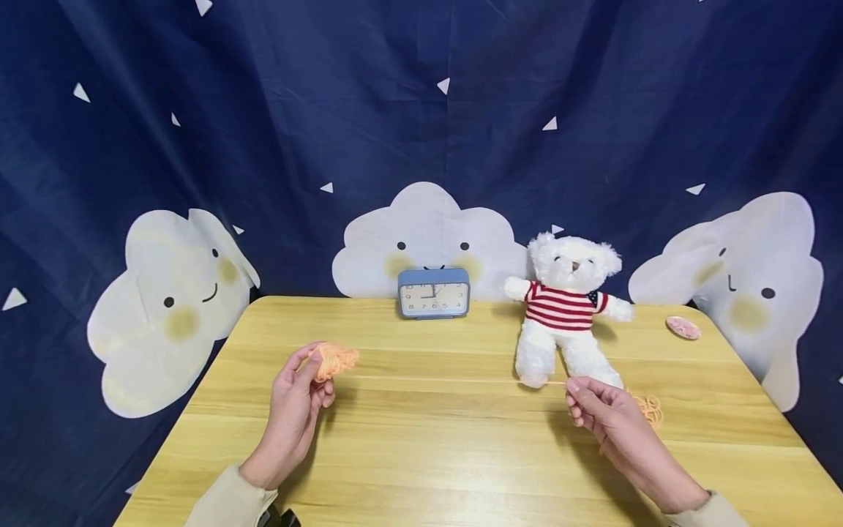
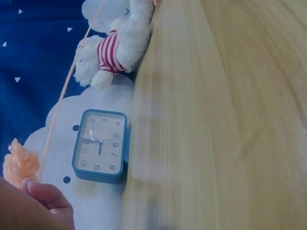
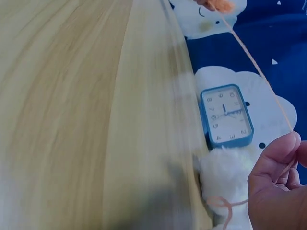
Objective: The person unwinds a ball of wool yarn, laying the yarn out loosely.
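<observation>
My left hand (image 1: 294, 410) pinches a small bundle of peach-orange yarn (image 1: 337, 361) between thumb and fingers, above the left part of the table. From it a single yarn strand (image 3: 259, 69) runs taut across to my right hand (image 1: 609, 424), which pinches it between thumb and forefinger. Beyond the right hand, loose loops of the same yarn (image 1: 649, 410) show beside the teddy's foot. In the left wrist view the bundle (image 2: 21, 163) sticks up past the thumb. A white teddy bear (image 1: 568, 311) in a red-and-white striped shirt sits just behind the right hand.
A blue alarm clock (image 1: 434, 293) stands at the table's back edge, left of the teddy. A small pink oval object (image 1: 683, 328) lies at the back right corner. Behind the wooden table (image 1: 435, 468) hangs a dark blue curtain (image 1: 369, 110) with clouds.
</observation>
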### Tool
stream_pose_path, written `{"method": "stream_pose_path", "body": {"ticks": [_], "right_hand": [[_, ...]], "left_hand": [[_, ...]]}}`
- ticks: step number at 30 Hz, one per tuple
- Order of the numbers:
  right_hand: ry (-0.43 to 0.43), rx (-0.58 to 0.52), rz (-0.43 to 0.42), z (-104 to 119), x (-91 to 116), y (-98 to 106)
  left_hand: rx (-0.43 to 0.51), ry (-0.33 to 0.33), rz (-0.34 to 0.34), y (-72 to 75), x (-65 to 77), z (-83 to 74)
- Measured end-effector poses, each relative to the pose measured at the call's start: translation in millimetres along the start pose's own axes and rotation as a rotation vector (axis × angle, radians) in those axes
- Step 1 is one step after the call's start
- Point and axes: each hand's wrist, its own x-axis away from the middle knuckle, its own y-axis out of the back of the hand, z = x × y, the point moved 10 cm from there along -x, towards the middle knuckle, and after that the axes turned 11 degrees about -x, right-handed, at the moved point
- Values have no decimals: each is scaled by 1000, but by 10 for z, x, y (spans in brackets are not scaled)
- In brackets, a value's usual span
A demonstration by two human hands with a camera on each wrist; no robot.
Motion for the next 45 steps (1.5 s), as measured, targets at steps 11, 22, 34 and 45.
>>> {"method": "stream_pose_path", "body": {"ticks": [11,22,34,45], "right_hand": [[14,-4,-53,78,115,393],[61,-43,-77,170,225,889],[54,-123,-149,248,285,1344],[9,-49,-213,254,313,1502]], "left_hand": [[14,0,-29,20,-17,-19],[41,0,-40,15,-45,-29],[91,-25,-19,-16,-46,-43],[235,-86,144,-144,-29,-87]]}}
